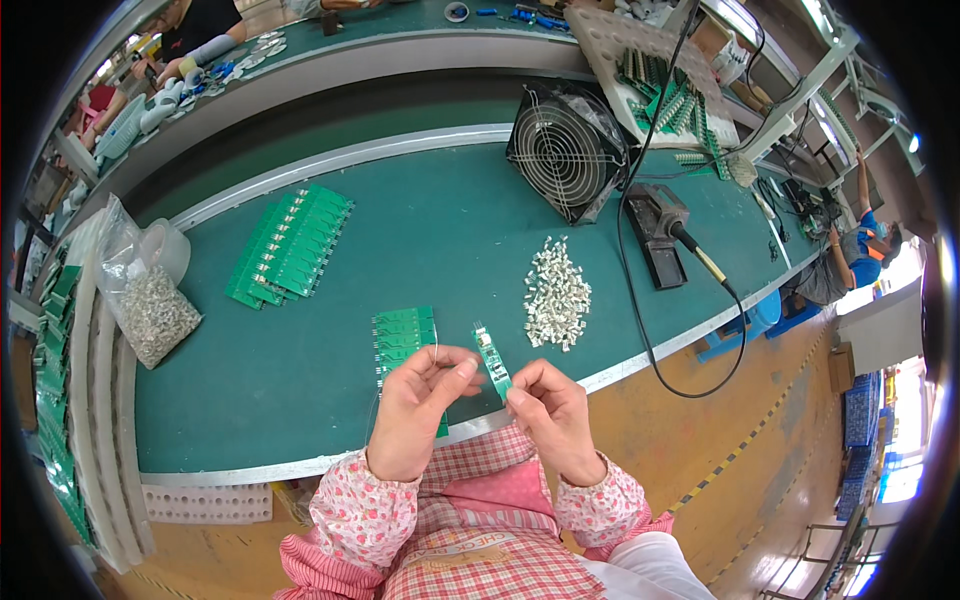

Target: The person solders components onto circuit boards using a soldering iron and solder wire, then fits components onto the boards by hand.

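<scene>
1. My right fingers (530,407) are pinched on the near end of a narrow green circuit board (494,367), tilted up in front of me, just above the surface (240,390). My guess on the grip: holding it by the end leaves the pale part (484,339) near its far end uncovered.

2. My left fingers (452,384) are curled narrow, right beside the board. A thin strand (436,345) runs past them, but can't tell if they're actually pinching it.

3. There's a green panel (405,325) flat under my left hand, and a loose heap of small white parts (558,300) off to the right. Probably spread there for easy picking.

4. Soldering iron (700,255) sits in its holder (655,240) at right, likely so the hot end stays off everything. Fan (565,150) is behind the heap.

5. More panels (290,245) overlap at far left, near a clear bag (155,320) of small pale bits.

6. Writing: some lettering (482,549) on my checked apron (460,578); no brand I can make out on the board.
</scene>
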A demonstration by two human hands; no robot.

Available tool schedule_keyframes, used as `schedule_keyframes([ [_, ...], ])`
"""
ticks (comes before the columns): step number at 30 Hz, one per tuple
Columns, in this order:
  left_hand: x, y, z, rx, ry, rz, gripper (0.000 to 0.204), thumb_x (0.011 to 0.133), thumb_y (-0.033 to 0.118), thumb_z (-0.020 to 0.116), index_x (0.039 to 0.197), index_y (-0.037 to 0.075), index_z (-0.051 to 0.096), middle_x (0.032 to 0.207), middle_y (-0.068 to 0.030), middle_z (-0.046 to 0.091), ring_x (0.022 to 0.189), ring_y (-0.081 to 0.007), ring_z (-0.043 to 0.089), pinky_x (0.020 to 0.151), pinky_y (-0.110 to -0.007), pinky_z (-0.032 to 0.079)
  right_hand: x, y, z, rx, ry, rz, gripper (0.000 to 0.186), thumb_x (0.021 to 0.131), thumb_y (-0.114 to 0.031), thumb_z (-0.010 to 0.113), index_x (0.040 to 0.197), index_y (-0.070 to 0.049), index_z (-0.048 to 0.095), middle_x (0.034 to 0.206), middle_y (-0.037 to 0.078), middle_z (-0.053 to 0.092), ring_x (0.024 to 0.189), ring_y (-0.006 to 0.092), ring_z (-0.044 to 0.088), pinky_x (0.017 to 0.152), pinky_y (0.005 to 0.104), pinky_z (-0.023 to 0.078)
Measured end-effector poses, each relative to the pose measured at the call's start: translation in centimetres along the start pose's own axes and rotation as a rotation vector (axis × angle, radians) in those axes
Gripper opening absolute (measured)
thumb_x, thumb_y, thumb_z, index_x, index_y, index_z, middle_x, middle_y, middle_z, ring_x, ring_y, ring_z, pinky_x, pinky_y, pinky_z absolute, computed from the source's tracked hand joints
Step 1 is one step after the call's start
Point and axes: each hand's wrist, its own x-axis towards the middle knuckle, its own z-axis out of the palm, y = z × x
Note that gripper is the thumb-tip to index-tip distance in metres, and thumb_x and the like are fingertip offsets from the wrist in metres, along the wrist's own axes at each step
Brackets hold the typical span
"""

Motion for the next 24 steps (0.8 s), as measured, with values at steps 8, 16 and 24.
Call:
schedule_keyframes([
  [8,-0.3,0.3,-0.8,-0.292,-0.220,-0.101,0.027,0.095,0.008,0.060,0.120,0.003,0.052,0.112,-0.0078,0.060,0.106,-0.0166,0.059,0.094,-0.035,0.047,0.1,-0.5,-0.2,0.098,-0.161,0.040,0.006,0.094,-0.007,0.060,0.091,-0.003,0.056,0.078,-0.002,0.056,0.066,0.0024,0.049,0.057,0.0184,0.039],
  [16,-0.5,0.1,-1.1,-0.268,-0.180,-0.041,0.025,0.092,0.004,0.062,0.115,0.004,0.053,0.109,-0.0074,0.061,0.103,-0.0160,0.059,0.093,-0.035,0.048,0.4,0.2,-0.2,0.164,-0.127,0.132,0.011,0.097,-0.015,0.057,0.093,-0.005,0.058,0.075,-0.001,0.059,0.058,0.0018,0.048,0.051,0.0174,0.037],
  [24,-0.7,0.5,-1.0,-0.097,-0.077,0.071,0.030,0.087,-0.001,0.067,0.113,0.002,0.051,0.109,-0.0094,0.060,0.102,-0.0154,0.059,0.091,-0.032,0.050,0.7,-0.2,0.3,0.131,-0.089,0.110,0.013,0.097,-0.017,0.060,0.094,-0.004,0.059,0.076,-0.002,0.058,0.059,0.0019,0.048,0.052,0.0172,0.037],
])
